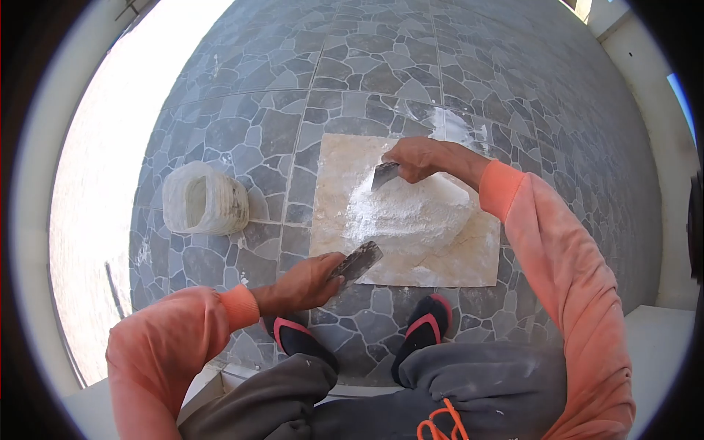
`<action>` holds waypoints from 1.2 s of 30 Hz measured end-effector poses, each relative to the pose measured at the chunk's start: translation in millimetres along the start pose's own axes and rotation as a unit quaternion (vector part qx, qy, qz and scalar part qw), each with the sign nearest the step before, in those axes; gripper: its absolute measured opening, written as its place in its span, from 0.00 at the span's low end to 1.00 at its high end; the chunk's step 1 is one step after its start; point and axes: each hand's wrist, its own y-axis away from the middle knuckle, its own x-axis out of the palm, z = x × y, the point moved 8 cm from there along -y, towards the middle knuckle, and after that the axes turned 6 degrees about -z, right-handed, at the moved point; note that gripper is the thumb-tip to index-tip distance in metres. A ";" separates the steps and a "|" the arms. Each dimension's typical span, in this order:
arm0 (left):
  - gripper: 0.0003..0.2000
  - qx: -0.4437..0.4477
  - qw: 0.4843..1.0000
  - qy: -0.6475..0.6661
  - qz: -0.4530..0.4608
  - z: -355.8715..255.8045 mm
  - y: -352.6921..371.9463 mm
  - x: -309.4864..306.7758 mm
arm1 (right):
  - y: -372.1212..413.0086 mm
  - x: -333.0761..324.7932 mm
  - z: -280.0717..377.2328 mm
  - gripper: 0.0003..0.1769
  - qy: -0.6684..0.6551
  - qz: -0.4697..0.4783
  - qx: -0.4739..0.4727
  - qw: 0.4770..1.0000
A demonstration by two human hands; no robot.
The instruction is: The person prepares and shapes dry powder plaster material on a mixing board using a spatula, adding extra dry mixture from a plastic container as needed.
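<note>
A mound of white powder or paste (411, 216) is spread over a square tan board (473, 268) on the floor. My right hand (414, 158) is closed around a putty knife (385, 174), its blade pointing down at the mound's upper left. Closed as well, my left hand (312, 280) grips a second putty knife (358, 262), its dirty blade reaching over the board's lower left edge. The handles are mostly covered by my fingers. Left of the board stands a whitish, cut-open plastic container (238, 205), smeared with white.
Grey stone-pattern tiles (374, 77) cover the floor, with white powder (458, 128) spilled past the board's upper edge. My feet in flip-flops (425, 326) are just below the board. Bright sunlit ground (95, 183) lies to the left, and a pale wall (638, 103) runs along the right.
</note>
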 end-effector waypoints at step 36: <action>0.28 -0.161 0.969 -0.116 -0.148 124.7 9.1 -16.1 | 101.5 37.1 58.2 0.15 0.003 -0.177 0.072 0.982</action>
